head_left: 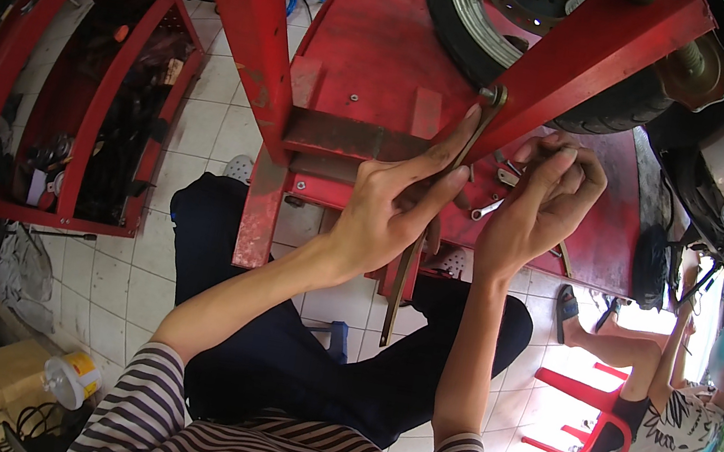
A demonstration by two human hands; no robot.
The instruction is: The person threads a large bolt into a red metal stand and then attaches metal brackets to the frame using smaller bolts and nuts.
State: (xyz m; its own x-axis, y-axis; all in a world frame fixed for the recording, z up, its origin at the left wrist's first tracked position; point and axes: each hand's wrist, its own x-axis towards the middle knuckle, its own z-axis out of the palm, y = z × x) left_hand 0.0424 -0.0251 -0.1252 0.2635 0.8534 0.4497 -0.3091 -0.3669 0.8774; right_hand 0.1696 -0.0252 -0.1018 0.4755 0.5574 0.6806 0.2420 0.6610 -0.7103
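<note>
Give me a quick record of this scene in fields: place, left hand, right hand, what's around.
Place: tiled floor beside a red metal lift stand carrying a tyre
Left hand: fingers extended along a long flat wrench whose ring end sits on a bolt
Right hand: fingers curled together above the stand, contents too small to tell
Nearby: small spanner on the stand, red tool rack to the left, another person on a red plastic chair

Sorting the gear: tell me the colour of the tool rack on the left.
Red, seen in the head view: the tool rack.
</note>
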